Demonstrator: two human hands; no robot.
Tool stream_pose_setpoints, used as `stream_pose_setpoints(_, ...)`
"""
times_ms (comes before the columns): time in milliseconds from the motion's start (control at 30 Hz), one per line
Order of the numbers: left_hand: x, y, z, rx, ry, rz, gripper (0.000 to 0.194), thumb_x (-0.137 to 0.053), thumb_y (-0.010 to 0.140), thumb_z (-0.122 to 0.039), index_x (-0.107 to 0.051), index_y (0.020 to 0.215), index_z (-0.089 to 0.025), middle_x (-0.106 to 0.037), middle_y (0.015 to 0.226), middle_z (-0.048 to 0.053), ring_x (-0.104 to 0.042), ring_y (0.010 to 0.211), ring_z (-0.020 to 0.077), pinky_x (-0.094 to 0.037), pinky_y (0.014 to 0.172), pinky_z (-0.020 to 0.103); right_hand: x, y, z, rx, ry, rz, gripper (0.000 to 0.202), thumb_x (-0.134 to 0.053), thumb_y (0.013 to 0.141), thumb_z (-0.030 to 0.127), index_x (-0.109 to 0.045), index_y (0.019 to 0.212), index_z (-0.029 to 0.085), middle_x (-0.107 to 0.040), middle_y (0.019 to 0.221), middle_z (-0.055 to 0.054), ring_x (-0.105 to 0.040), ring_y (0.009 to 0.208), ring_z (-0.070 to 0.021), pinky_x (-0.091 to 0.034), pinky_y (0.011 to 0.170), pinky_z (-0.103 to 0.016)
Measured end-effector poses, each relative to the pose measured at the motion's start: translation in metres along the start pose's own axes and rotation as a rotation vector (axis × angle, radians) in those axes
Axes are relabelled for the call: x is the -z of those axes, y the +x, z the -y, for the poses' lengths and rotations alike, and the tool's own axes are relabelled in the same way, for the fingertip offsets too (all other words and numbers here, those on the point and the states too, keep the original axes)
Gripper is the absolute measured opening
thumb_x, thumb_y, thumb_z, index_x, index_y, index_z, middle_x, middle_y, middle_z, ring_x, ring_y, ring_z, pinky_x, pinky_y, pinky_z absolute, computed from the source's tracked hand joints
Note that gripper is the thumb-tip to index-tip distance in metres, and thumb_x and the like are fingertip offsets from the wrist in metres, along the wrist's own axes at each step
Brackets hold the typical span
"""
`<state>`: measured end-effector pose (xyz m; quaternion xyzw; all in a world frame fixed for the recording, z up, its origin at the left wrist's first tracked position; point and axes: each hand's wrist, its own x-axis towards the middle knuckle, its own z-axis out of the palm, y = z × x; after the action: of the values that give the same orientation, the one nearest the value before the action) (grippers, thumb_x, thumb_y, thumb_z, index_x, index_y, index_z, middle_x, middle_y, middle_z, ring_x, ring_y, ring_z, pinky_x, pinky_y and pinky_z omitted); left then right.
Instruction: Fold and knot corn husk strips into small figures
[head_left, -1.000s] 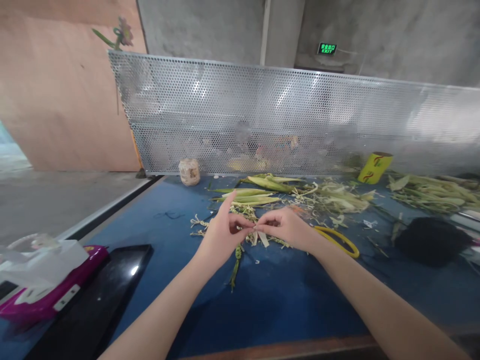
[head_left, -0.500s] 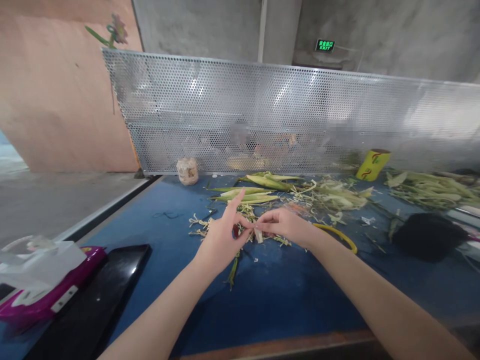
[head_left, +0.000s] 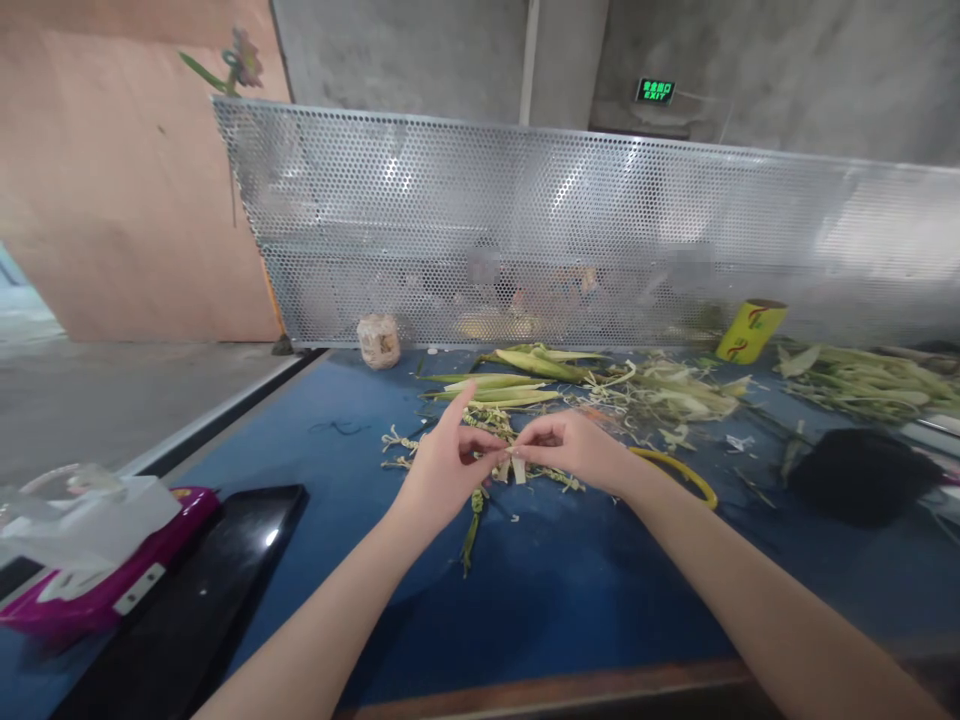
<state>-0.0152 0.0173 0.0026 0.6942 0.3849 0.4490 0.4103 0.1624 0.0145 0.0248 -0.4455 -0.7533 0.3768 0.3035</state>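
Two hands at one strip (head_left: 519, 470): your left hand (head_left: 435, 468) and right hand (head_left: 579, 452) pinch it between their fingers, neither clearly nearer; ends hang toward you, over the counter (head_left: 450, 630), near a green braid (head_left: 475, 507).

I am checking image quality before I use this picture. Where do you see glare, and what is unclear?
Head view: white glare on the tray, bright glints on the mesh. Head view: things behind the mesh look hazy; the pale strips between left hand and right hand lack fine detail.
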Motion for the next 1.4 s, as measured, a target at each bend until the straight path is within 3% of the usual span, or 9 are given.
stream_pose_setpoints(267, 0.001, -0.001, -0.001, 0.004, 0.083, 0.021, 0.072, -0.057, 0.071, -0.023, -0.023, 0.135, -0.023, -0.067, 0.079, 0.001, -0.053, 0.050, 0.0099, -0.046, 0.048, 0.024, -0.003, 0.001, -0.008, 0.088, -0.184, -0.056, 0.016, -0.054, 0.077, 0.031, -0.059, 0.071, 0.016, -0.053, 0.059, 0.002, -0.044, 0.052, -0.0080, -0.032, 0.049, -0.021)
stream_pose_setpoints(533, 0.002, 0.000, -0.003, -0.072, 0.091, -0.045, 0.061, -0.057, 0.070, -0.019, -0.031, 0.126, -0.020, -0.065, 0.077, 0.001, -0.060, 0.068, 0.0138, -0.046, 0.060, 0.025, -0.004, 0.003, -0.007, 0.048, -0.153, -0.030, 0.026, -0.053, 0.078, 0.039, -0.059, 0.068, 0.016, -0.051, 0.056, 0.002, -0.041, 0.049, -0.0078, -0.031, 0.048, -0.021)
stream_pose_setpoints(667, 0.001, -0.001, -0.003, -0.107, 0.121, -0.049, 0.054, -0.055, 0.070, -0.017, -0.034, 0.120, -0.020, -0.066, 0.077, 0.000, -0.060, 0.070, 0.0133, -0.047, 0.064, 0.026, -0.005, 0.001, -0.002, 0.021, -0.101, -0.007, 0.025, -0.049, 0.080, 0.035, -0.058, 0.068, 0.015, -0.056, 0.059, 0.000, -0.043, 0.050, -0.0082, -0.033, 0.050, -0.022)
stream_pose_setpoints(867, -0.001, -0.003, -0.002, -0.147, 0.177, -0.029, 0.047, -0.054, 0.072, -0.015, -0.039, 0.115, -0.023, -0.065, 0.073, -0.003, -0.061, 0.071, 0.0130, -0.048, 0.064, 0.025, -0.006, 0.001, 0.000, -0.095, 0.072, 0.021, 0.017, -0.049, 0.077, 0.023, -0.060, 0.066, 0.016, -0.051, 0.053, 0.002, -0.040, 0.048, -0.0081, -0.029, 0.049, -0.022)
stream_pose_setpoints(1067, -0.001, -0.003, -0.003, -0.164, 0.195, -0.013, 0.046, -0.053, 0.073, -0.015, -0.040, 0.116, -0.023, -0.064, 0.072, -0.003, -0.060, 0.072, 0.0126, -0.048, 0.068, 0.026, -0.004, 0.002, -0.003, -0.160, 0.191, 0.069, 0.023, -0.052, 0.077, 0.032, -0.060, 0.065, 0.015, -0.055, 0.057, 0.000, -0.036, 0.047, -0.0071, -0.028, 0.048, -0.022)
stream_pose_setpoints(1233, -0.002, -0.004, -0.007, -0.090, 0.136, 0.027, 0.046, -0.055, 0.071, -0.018, -0.041, 0.115, -0.020, -0.065, 0.076, 0.000, -0.059, 0.071, 0.0136, -0.048, 0.064, 0.026, -0.003, 0.000, -0.002, -0.119, 0.140, 0.079, 0.027, -0.054, 0.077, 0.038, -0.060, 0.063, 0.015, -0.055, 0.056, 0.001, -0.039, 0.049, -0.0075, -0.030, 0.048, -0.022)
stream_pose_setpoints(1400, -0.001, -0.002, -0.012, 0.062, -0.039, 0.049, 0.047, -0.062, 0.068, -0.024, -0.045, 0.111, -0.016, -0.066, 0.075, 0.003, -0.054, 0.057, 0.0108, -0.044, 0.049, 0.023, -0.001, -0.001, 0.001, -0.106, 0.090, 0.058, 0.025, -0.059, 0.073, 0.039, -0.061, 0.064, 0.016, -0.060, 0.062, 0.000, -0.044, 0.052, -0.0085, -0.033, 0.051, -0.022)
